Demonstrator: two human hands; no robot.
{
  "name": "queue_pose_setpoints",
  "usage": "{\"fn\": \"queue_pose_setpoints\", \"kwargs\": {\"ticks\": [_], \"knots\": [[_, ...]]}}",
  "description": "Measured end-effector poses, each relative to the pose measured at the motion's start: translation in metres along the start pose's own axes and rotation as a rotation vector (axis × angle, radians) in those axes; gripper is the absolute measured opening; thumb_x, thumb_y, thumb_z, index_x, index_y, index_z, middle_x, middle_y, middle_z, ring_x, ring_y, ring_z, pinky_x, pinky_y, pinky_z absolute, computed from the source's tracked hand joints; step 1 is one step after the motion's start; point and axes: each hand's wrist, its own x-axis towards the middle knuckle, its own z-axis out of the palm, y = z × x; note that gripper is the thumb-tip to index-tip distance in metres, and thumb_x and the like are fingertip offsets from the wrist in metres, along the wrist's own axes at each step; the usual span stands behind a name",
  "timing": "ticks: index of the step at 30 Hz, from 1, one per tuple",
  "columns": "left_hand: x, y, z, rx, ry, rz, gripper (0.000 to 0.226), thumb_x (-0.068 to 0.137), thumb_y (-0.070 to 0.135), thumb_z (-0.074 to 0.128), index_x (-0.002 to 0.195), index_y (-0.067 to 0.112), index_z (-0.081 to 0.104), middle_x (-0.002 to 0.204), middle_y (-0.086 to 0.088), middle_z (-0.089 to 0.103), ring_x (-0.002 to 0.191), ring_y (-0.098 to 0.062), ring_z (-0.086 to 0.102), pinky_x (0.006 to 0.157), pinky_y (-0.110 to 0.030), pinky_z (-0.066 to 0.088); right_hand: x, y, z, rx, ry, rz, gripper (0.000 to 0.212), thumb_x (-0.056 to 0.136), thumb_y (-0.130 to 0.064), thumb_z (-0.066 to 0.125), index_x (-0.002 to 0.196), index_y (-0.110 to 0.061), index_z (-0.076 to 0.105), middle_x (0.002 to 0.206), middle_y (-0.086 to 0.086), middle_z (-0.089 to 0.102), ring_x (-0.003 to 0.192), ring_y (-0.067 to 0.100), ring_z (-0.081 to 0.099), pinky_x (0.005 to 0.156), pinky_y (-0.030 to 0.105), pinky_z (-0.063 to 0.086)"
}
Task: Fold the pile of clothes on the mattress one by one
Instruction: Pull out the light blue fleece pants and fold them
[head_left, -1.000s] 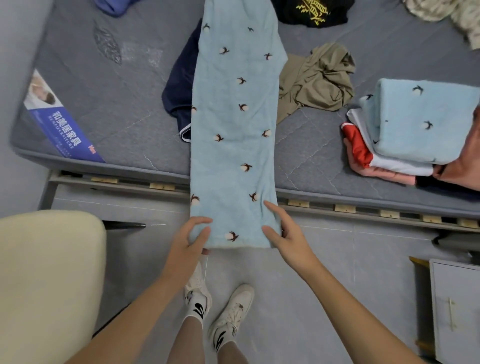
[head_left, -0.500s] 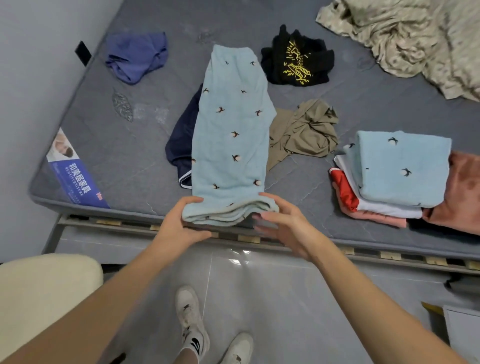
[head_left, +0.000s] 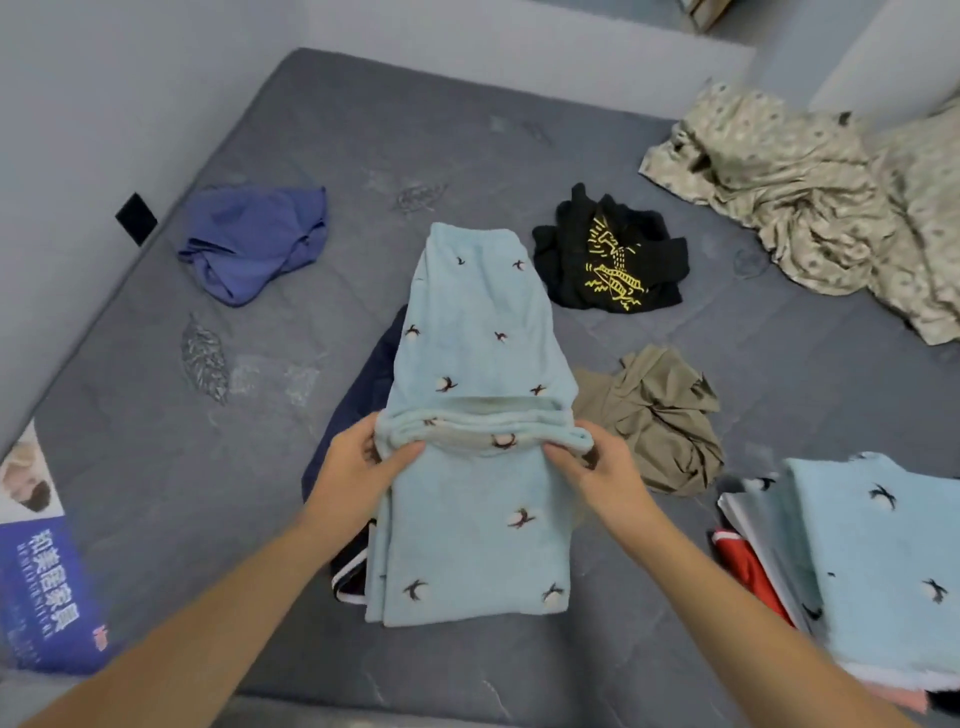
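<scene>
Light blue fleece trousers (head_left: 478, 332) with small dark bird prints lie lengthwise in the middle of the grey mattress (head_left: 156, 467). Their lower end is doubled back over the middle. My left hand (head_left: 363, 462) grips the left corner of that raised hem and my right hand (head_left: 597, 467) grips the right corner. A navy garment (head_left: 358, 415) lies partly under the trousers on the left. Unfolded clothes lie around: a blue-purple one (head_left: 254, 239), a black one with a yellow print (head_left: 608, 254) and an olive one (head_left: 660, 415).
A stack of folded clothes (head_left: 878, 551) topped by a matching light blue piece sits at the right edge. A crumpled patterned sheet (head_left: 810, 197) fills the far right corner. A blue label (head_left: 47, 592) marks the mattress's left front. Walls border the left and far sides.
Both hands have lifted the trousers' hanging hem from below the bed edge and carried it forward over the garment, towards the waistband. The view has tilted up over the mattress.
</scene>
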Motion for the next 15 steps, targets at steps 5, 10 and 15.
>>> {"fn": "queue_pose_setpoints", "kwargs": {"ticks": [5, 10, 15], "knots": [[0.117, 0.011, -0.006, -0.138, -0.012, -0.065, 0.028, 0.096, 0.011, 0.072, 0.124, 0.012, 0.069, 0.116, -0.005, 0.077, 0.108, -0.02, 0.073, 0.09, -0.03, 0.061, 0.099, -0.01, 0.006, 0.042, 0.108, 0.003, 0.012, 0.102, -0.021, 0.065, 0.108, -0.012, 0.07, 0.105, 0.009, 0.074, 0.096, 0.014, 0.07, 0.081, 0.032, 0.056], [0.223, 0.016, -0.004, -0.114, -0.039, -0.059, 0.016, 0.097, 0.012, 0.072, 0.111, 0.019, 0.072, 0.105, 0.004, 0.079, 0.099, -0.012, 0.075, 0.078, -0.022, 0.058, 0.196, -0.017, 0.003, -0.027, 0.181, 0.006, 0.007, 0.102, -0.022, 0.066, 0.107, -0.019, 0.069, 0.098, -0.009, 0.076, 0.095, 0.008, 0.071, 0.08, 0.028, 0.058], [0.36, 0.041, 0.008, 0.028, 0.103, 0.03, 0.012, 0.096, 0.014, 0.073, 0.106, 0.013, 0.065, 0.106, -0.01, 0.072, 0.097, -0.024, 0.069, 0.09, -0.046, 0.06, 0.333, -0.045, -0.017, -0.149, 0.295, 0.002, 0.027, 0.102, -0.027, 0.064, 0.119, -0.006, 0.065, 0.11, 0.013, 0.07, 0.106, 0.031, 0.067, 0.097, 0.057, 0.053]]}}
